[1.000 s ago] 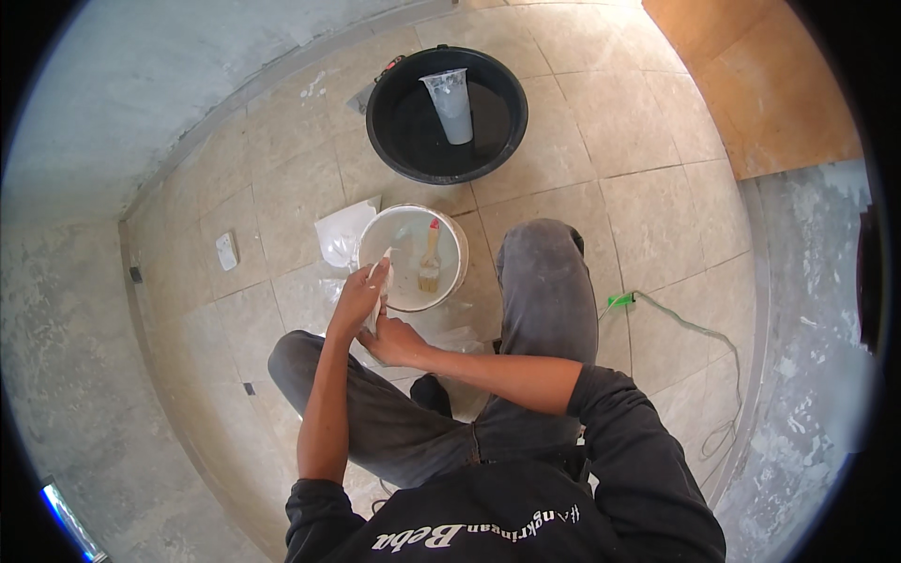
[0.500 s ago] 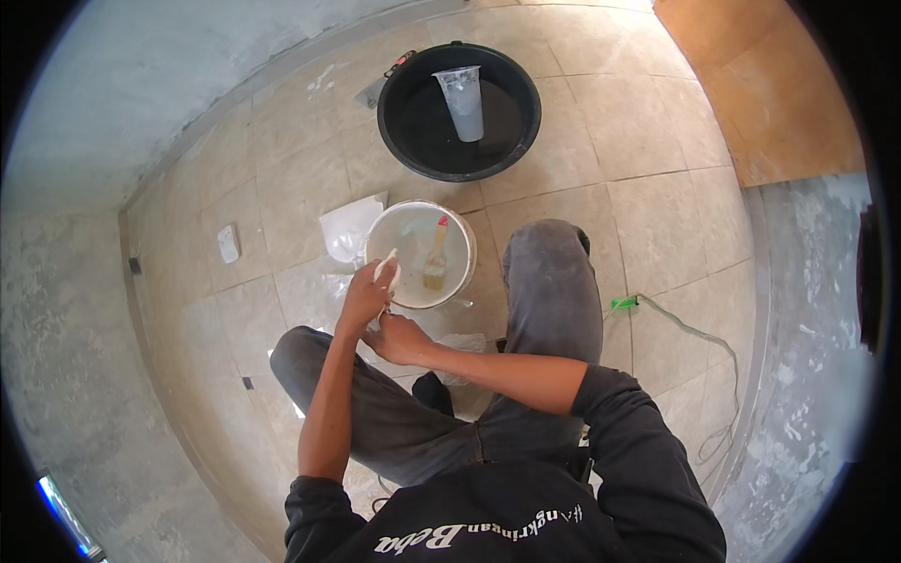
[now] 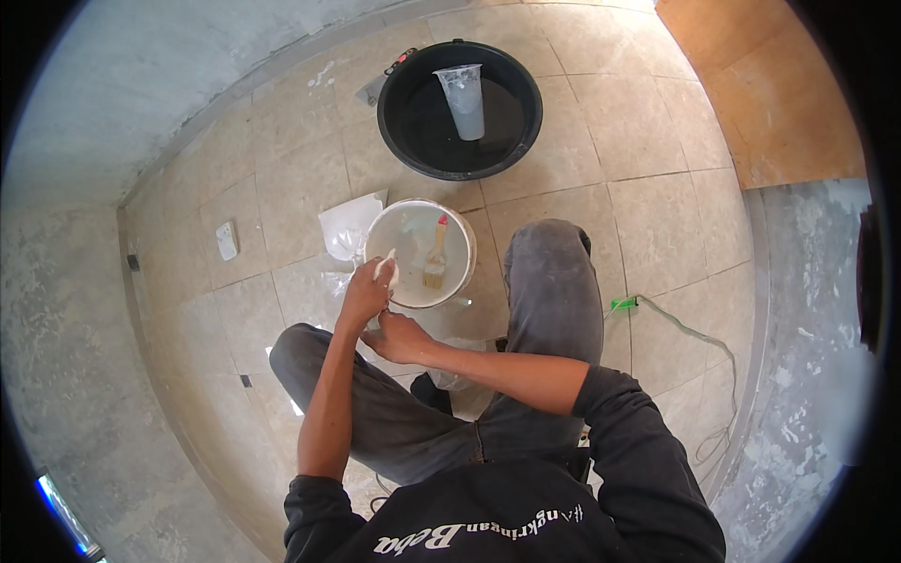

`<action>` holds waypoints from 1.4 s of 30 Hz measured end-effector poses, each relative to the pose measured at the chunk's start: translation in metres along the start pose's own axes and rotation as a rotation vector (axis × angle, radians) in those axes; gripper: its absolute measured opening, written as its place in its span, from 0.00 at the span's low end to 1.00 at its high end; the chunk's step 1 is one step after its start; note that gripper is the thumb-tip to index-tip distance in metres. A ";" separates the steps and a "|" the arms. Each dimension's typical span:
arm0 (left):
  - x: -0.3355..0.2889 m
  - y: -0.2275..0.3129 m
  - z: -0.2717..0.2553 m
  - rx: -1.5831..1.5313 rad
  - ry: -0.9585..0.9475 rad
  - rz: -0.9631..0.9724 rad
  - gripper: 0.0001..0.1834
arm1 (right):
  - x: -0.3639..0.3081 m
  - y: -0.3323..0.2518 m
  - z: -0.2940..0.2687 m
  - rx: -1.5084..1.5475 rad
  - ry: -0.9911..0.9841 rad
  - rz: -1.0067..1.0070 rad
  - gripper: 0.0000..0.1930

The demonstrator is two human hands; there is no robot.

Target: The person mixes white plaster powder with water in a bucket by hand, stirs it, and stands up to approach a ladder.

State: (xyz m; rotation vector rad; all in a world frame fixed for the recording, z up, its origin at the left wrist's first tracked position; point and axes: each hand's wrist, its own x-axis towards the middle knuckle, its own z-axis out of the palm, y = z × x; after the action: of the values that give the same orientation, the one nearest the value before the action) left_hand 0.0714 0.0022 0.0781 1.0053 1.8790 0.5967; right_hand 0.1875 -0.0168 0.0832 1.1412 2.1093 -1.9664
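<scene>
The step in hand looks to be working a pale bundle [image 3: 390,269] with two hands at the bucket [image 3: 460,246]. The left grip [image 3: 366,293] is closed round the bundle, which pokes out past the fingers and shows against the bucket's near left rim; how high it is above that rim I cannot tell. The right grip [image 3: 398,339] is curled just below the left, nearer the body; whether it clasps the bundle's lower end is hidden. The brush [image 3: 435,255] is inside the bucket, red tip away from the person. Beyond is the black tub [image 3: 411,127], with a cup [image 3: 464,105] in it.

Judging from this, the next move calls for a firm left hold, the right hand kept close, and the bundle's free end kept clear of the brush
</scene>
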 end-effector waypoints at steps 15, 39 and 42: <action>0.003 0.000 0.000 0.100 -0.029 0.088 0.18 | -0.001 0.002 0.000 0.027 0.005 -0.018 0.31; 0.012 -0.009 -0.001 0.408 -0.041 0.333 0.10 | 0.001 0.013 0.012 -0.088 -0.001 -0.120 0.27; 0.011 -0.005 0.002 0.324 -0.033 0.219 0.09 | 0.000 0.012 0.011 -0.099 -0.014 -0.115 0.27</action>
State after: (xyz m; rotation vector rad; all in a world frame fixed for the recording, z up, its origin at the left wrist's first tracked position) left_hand 0.0682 0.0085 0.0681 1.4352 1.8866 0.4031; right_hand 0.1890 -0.0268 0.0707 1.0089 2.2849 -1.8833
